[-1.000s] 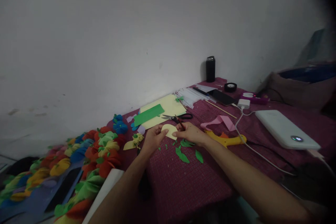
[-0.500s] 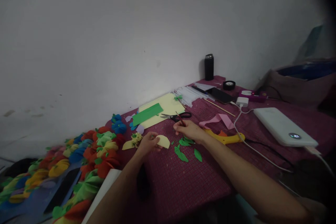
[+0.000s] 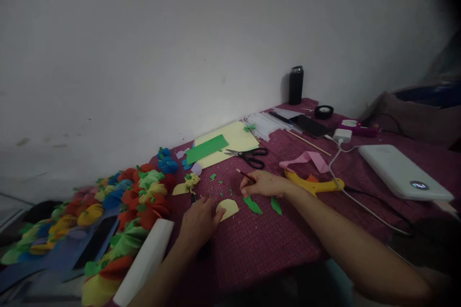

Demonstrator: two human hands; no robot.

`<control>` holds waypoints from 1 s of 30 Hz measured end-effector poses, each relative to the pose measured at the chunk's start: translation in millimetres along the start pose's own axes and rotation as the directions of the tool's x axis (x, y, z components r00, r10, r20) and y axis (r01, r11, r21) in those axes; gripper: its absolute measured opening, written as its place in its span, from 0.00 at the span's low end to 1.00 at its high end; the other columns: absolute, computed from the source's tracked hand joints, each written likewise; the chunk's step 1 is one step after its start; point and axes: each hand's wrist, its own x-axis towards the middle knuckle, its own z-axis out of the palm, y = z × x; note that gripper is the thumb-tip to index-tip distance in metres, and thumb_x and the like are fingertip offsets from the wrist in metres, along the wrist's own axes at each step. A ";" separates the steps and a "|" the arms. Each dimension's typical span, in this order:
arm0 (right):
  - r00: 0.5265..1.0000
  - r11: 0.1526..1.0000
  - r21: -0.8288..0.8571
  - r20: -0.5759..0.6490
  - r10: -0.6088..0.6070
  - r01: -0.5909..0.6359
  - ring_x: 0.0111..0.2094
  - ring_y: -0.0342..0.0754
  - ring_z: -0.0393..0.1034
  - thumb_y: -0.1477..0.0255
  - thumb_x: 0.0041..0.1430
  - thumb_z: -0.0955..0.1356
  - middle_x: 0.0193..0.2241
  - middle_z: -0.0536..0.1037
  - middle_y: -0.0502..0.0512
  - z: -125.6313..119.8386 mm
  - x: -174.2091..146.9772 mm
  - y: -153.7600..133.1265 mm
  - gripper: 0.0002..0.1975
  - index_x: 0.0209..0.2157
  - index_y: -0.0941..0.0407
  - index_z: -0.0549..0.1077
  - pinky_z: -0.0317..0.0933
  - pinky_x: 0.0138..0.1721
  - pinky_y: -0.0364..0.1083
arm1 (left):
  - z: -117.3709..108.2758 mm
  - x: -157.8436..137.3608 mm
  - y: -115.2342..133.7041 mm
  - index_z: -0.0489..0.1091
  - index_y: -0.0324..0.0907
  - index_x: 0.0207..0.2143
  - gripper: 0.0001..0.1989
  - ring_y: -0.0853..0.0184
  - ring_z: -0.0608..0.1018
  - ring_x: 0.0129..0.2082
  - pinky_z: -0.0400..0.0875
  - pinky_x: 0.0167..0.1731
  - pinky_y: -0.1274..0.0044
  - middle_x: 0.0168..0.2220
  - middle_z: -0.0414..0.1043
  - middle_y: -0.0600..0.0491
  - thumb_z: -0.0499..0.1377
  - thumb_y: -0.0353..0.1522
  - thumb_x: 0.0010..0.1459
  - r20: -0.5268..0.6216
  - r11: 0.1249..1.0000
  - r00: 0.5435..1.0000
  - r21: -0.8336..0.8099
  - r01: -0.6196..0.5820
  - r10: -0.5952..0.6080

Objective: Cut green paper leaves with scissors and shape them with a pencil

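A pale yellow half-round paper piece [image 3: 229, 207] lies flat on the table. My left hand [image 3: 200, 220] rests beside it, fingers stretched out and thumb over its left edge. My right hand [image 3: 264, 183] grips a dark red pencil [image 3: 247, 175], its pale end pointing up and left. Below that hand are green paper leaves [image 3: 254, 205], partly covered by it, and another leaf [image 3: 276, 205] to the right. A small yellow paper flower [image 3: 192, 181] and a second yellow piece [image 3: 180, 189] lie beyond my left hand.
Scissors [image 3: 252, 156] lie behind my right hand, near yellow sheets [image 3: 236, 139] and a green strip [image 3: 207, 148]. A yellow glue gun [image 3: 317, 185], pink ribbon [image 3: 306, 159] and white power bank [image 3: 399, 170] with cables are right. Colourful paper flowers [image 3: 151, 201] crowd the left.
My left hand has put the yellow half-round piece down and opened out beside it. The right hand, still with the pencil, has come slightly lower over the leaves. The view has shifted a little.
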 end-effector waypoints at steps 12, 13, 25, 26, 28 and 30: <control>0.999 0.995 -0.093 0.008 -0.035 0.035 0.22 0.41 0.62 0.66 0.54 0.65 0.23 0.76 0.51 -4.2 -4.0 -6.7 0.12 0.26 0.59 0.75 0.53 0.25 0.40 | 18.7 10.0 -11.2 0.72 0.42 0.42 0.09 0.63 0.73 0.44 0.66 0.47 0.71 0.43 0.73 0.49 0.56 0.32 0.59 0.046 0.934 0.934 -0.073 -0.350 0.354; 0.999 0.995 -0.094 0.006 -0.034 0.034 0.23 0.41 0.62 0.66 0.54 0.65 0.23 0.76 0.51 -4.2 -4.4 -7.6 0.12 0.26 0.59 0.75 0.53 0.25 0.40 | 17.1 9.6 -9.8 0.72 0.42 0.41 0.09 0.64 0.73 0.44 0.66 0.47 0.71 0.43 0.73 0.49 0.55 0.32 0.60 0.052 0.932 0.932 -0.076 -0.355 0.359; 1.000 0.994 -0.109 -0.012 -0.023 0.021 0.22 0.41 0.61 0.66 0.54 0.65 0.24 0.75 0.52 -5.3 -4.2 -7.1 0.12 0.27 0.59 0.76 0.51 0.24 0.40 | 16.0 8.6 -6.6 0.73 0.43 0.41 0.11 0.64 0.73 0.44 0.63 0.49 0.72 0.42 0.74 0.51 0.51 0.30 0.63 0.085 0.921 0.917 -0.015 -0.389 0.389; 1.000 0.994 -0.111 -0.012 -0.024 0.022 0.22 0.41 0.62 0.66 0.55 0.65 0.24 0.76 0.52 -5.4 -3.8 -6.5 0.12 0.27 0.59 0.76 0.51 0.24 0.40 | 15.4 8.2 -5.9 0.73 0.42 0.41 0.11 0.64 0.73 0.43 0.63 0.49 0.72 0.42 0.74 0.51 0.51 0.30 0.63 0.082 0.921 0.918 -0.011 -0.389 0.388; 1.000 0.993 -0.115 -0.005 -0.027 0.026 0.23 0.41 0.63 0.67 0.55 0.65 0.25 0.76 0.52 -3.9 -2.7 -5.2 0.12 0.27 0.59 0.76 0.53 0.25 0.40 | 14.3 7.5 -4.7 0.73 0.42 0.41 0.11 0.64 0.73 0.43 0.63 0.49 0.72 0.42 0.74 0.50 0.51 0.30 0.63 0.074 0.921 0.918 -0.010 -0.389 0.389; 0.999 0.993 -0.119 0.029 -0.026 0.029 0.25 0.42 0.64 0.68 0.55 0.64 0.25 0.76 0.51 0.3 -2.1 -4.1 0.11 0.28 0.59 0.76 0.55 0.27 0.40 | 13.8 6.9 -3.8 0.73 0.42 0.41 0.10 0.64 0.73 0.43 0.63 0.49 0.71 0.42 0.74 0.50 0.52 0.30 0.62 0.066 0.920 0.918 -0.007 -0.391 0.391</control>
